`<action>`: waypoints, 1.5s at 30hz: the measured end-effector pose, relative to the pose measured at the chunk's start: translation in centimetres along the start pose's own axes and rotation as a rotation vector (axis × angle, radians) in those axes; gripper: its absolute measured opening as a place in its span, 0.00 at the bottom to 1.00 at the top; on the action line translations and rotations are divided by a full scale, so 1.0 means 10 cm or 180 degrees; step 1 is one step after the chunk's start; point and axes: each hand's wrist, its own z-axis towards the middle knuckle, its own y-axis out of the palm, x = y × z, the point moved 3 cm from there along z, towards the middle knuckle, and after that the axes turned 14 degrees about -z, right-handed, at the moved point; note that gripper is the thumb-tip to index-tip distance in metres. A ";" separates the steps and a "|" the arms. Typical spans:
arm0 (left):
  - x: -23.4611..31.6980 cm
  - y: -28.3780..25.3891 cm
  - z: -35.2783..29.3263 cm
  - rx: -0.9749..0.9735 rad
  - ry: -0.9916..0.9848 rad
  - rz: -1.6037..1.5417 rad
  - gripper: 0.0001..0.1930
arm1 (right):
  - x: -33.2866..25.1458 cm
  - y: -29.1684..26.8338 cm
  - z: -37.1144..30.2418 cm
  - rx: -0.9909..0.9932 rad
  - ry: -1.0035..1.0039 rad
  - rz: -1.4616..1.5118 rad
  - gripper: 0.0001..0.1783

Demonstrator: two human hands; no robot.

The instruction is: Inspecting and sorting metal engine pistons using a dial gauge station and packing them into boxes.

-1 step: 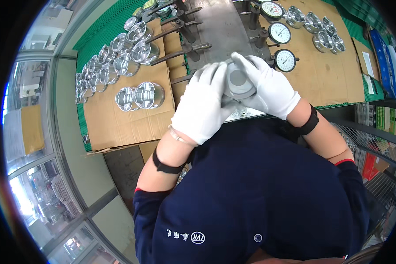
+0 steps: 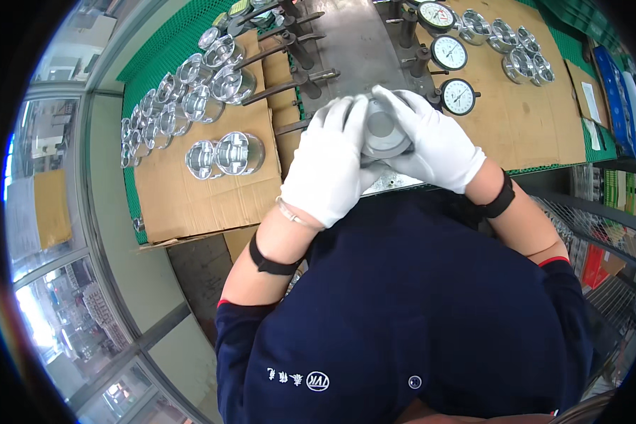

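A grey metal piston (image 2: 383, 128) stands between my two white-gloved hands, its round crown with a darker disc facing up. My left hand (image 2: 326, 164) wraps its left side, and my right hand (image 2: 434, 145) closes round its right side with the thumb and fingers curved along the rim. The piston is over the near end of a flat steel plate (image 2: 360, 56); my hands hide its lower part, so I cannot tell whether it rests on the plate. Nearest my right hand is a round dial gauge (image 2: 459, 97).
Two pistons (image 2: 239, 152) stand on the cardboard (image 2: 198, 205) at left, with several more in rows behind. Dark metal posts with rods (image 2: 307, 81) line the plate's left side. Two further dial gauges (image 2: 449, 53) and several pistons (image 2: 519, 65) are at right. A blue bin (image 2: 615, 99) stands far right.
My left hand and wrist have shifted very slightly to the right, and my right hand has shifted slightly too. Both still hold the piston; the surrounding things look the same.
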 end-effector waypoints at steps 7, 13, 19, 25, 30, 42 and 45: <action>-0.16 0.18 0.19 0.0077 -0.0149 0.0141 0.49 | 0.07 -0.16 -0.30 -0.1999 0.2096 0.2925 0.47; -0.23 0.20 0.35 0.0258 0.0165 -0.0309 0.49 | 0.02 0.03 -0.40 -0.1409 0.2126 0.3307 0.51; -0.24 0.20 0.37 0.0192 -0.0036 -0.0412 0.48 | 0.03 0.02 -0.38 -0.1559 0.2226 0.3634 0.52; -0.26 0.23 0.37 0.0226 -0.0134 -0.0313 0.48 | 0.02 0.00 -0.36 -0.1566 0.2202 0.3598 0.53; -0.25 0.23 0.38 0.0273 -0.0108 -0.0339 0.48 | 0.02 0.01 -0.35 -0.1563 0.2241 0.3556 0.53; 0.21 -0.26 -0.06 0.0373 -0.0704 -0.2637 0.21 | 0.29 -0.56 -0.38 -0.0023 0.0796 0.2442 0.31; -0.25 -0.50 -0.28 0.1766 -0.1410 -0.1883 0.23 | 0.92 -0.55 -0.68 0.1107 0.1946 0.3781 0.30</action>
